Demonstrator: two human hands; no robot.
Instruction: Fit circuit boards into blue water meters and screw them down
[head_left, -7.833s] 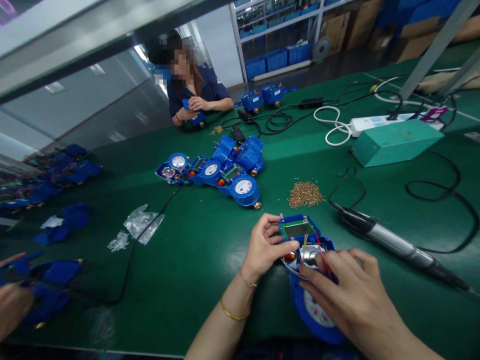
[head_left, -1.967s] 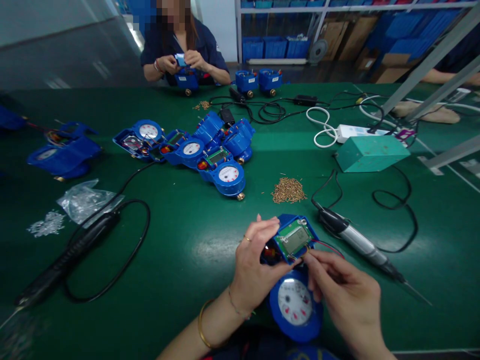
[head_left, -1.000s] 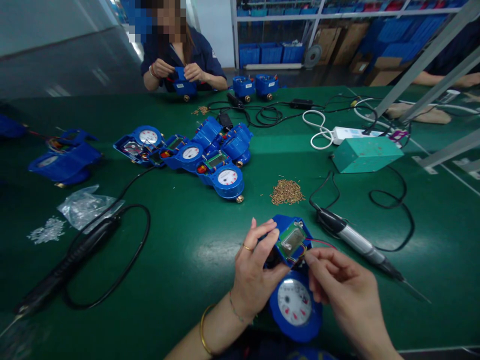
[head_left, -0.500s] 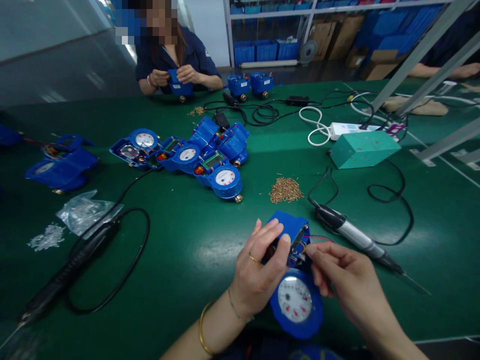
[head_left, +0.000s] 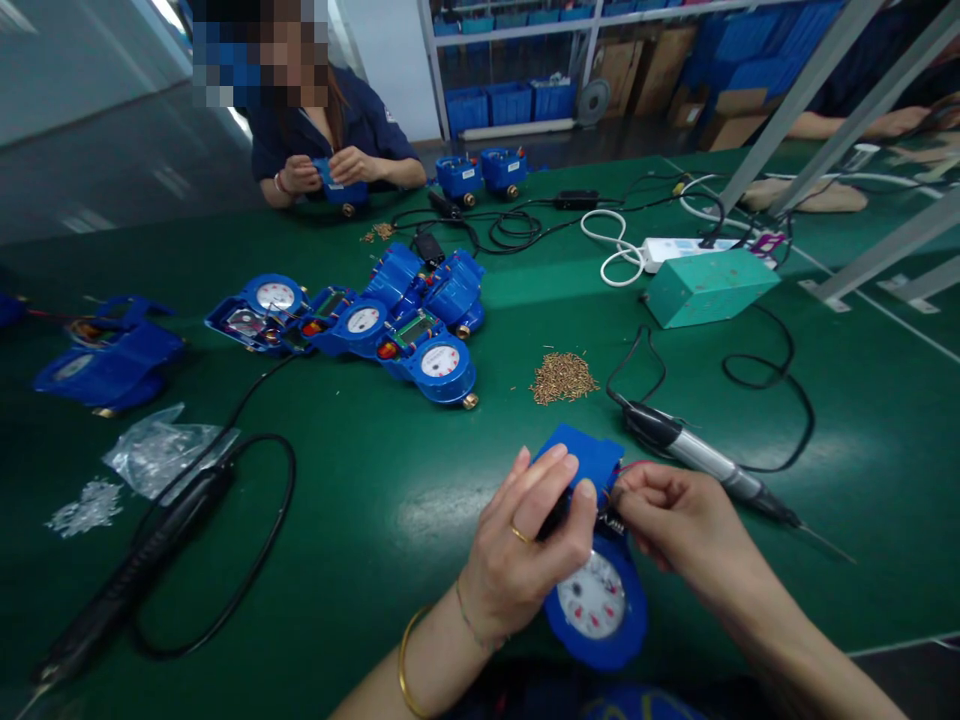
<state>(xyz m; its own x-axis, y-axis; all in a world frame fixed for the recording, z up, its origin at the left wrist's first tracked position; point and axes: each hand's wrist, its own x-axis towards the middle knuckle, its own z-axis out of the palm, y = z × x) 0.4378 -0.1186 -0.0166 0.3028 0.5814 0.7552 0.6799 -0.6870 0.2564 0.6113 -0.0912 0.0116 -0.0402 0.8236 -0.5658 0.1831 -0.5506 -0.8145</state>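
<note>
A blue water meter [head_left: 596, 600] with a white round dial lies before me at the table's near edge. Its blue cover [head_left: 581, 458] is tilted over the electronics housing. My left hand [head_left: 517, 540] wraps over this cover, thumb on its near side. At the housing's right side, the fingertips of my right hand [head_left: 664, 510] are pinched on thin wires [head_left: 634, 467], a red one among them. The fingertips partly hide the wires. Just beyond the meter is a heap of small brass-coloured screws [head_left: 564, 378].
An electric screwdriver [head_left: 705, 460] lies to the right, another black one [head_left: 142, 560] to the left. Several blue meters [head_left: 442, 362] are grouped at centre left. A plastic bag [head_left: 161, 450], a green box [head_left: 709, 288] and cables lie around. Opposite, a person [head_left: 330, 130] handles a meter.
The blue cover has tipped down closer over the housing, hiding more of the inside. My right hand has moved slightly up beside it. The camera view has shifted a little.
</note>
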